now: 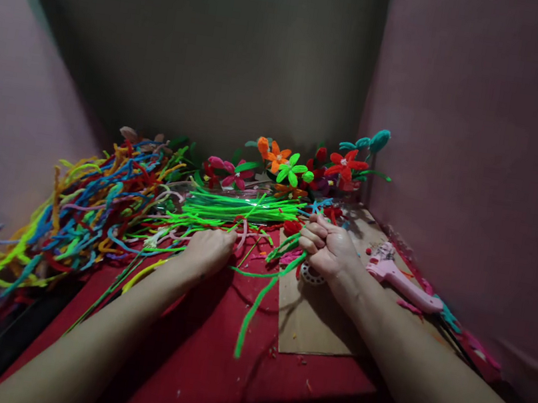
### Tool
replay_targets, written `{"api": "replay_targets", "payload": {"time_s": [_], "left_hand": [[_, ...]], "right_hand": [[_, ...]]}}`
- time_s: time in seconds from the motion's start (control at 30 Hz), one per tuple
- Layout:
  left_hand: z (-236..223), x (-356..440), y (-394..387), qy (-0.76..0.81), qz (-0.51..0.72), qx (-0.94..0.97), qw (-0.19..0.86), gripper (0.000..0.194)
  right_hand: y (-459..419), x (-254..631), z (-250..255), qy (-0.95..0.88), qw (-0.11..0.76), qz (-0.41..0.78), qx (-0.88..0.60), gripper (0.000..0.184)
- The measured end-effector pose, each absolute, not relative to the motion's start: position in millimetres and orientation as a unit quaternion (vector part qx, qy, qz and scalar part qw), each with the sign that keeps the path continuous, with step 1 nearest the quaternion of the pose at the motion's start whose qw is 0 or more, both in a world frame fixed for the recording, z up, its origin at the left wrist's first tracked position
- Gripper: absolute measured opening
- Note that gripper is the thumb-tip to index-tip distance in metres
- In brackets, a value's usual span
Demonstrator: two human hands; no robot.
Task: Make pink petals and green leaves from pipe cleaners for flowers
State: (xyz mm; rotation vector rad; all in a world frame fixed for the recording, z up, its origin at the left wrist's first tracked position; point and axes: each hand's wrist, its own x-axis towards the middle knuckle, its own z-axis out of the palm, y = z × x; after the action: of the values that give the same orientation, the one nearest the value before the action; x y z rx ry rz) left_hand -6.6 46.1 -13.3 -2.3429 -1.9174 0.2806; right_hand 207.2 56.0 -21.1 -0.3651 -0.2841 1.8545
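My right hand (325,247) is closed in a fist around green pipe cleaners (283,268), whose looped and loose ends hang out on its left side. One loose end (249,323) dangles over the red tabletop. Another thin green strand runs across to my left hand (209,252), which is closed with its fingertips hidden from view. A bundle of bright green pipe cleaners (237,209) lies just beyond both hands. Under my right hand is a sheet of cardboard (310,332), with a round white piece with holes (311,274) partly covered by the hand.
A tangled heap of multicoloured pipe cleaners (96,209) covers the left side. Finished pipe-cleaner flowers (348,166) stand along the back wall. A pink glue gun (405,284) lies on the right. Small scraps dot the red tabletop (204,367); walls close in on both sides.
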Motion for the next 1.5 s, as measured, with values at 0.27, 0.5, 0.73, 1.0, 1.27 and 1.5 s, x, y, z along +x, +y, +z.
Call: {"api": "replay_targets", "payload": {"time_s": [0.27, 0.5, 0.73, 1.0, 1.27, 1.5], "left_hand": [[6.5, -39.8, 42.0, -0.554, 0.096, -0.827, -0.018, 0.034], [-12.4, -51.4, 34.4, -0.527, 0.093, -0.844, -0.028, 0.019], [-28.3, -45.0, 38.7, -0.547, 0.095, -0.831, 0.045, 0.025], [-35.9, -57.0, 65.5, -0.587, 0.057, -0.804, 0.078, 0.023], [24.4, -22.0, 56.8, -0.565, -0.195, -0.767, -0.234, 0.033], [16.8, 67.7, 9.4, -0.49, -0.169, -0.714, -0.471, 0.016]], "right_hand": [[54.6, 207.0, -20.3, -0.137, 0.569, 0.796, -0.153, 0.026], [48.4, 201.2, -18.7, -0.128, 0.549, 0.805, -0.186, 0.028], [48.0, 201.3, -19.8, -0.13, 0.539, 0.812, -0.182, 0.03], [49.7, 200.2, -20.0, -0.124, 0.558, 0.799, -0.187, 0.028], [49.0, 193.1, -20.8, -0.167, 0.579, 0.781, -0.164, 0.028], [49.0, 187.0, -23.5, -0.178, 0.625, 0.738, -0.18, 0.018]]}}
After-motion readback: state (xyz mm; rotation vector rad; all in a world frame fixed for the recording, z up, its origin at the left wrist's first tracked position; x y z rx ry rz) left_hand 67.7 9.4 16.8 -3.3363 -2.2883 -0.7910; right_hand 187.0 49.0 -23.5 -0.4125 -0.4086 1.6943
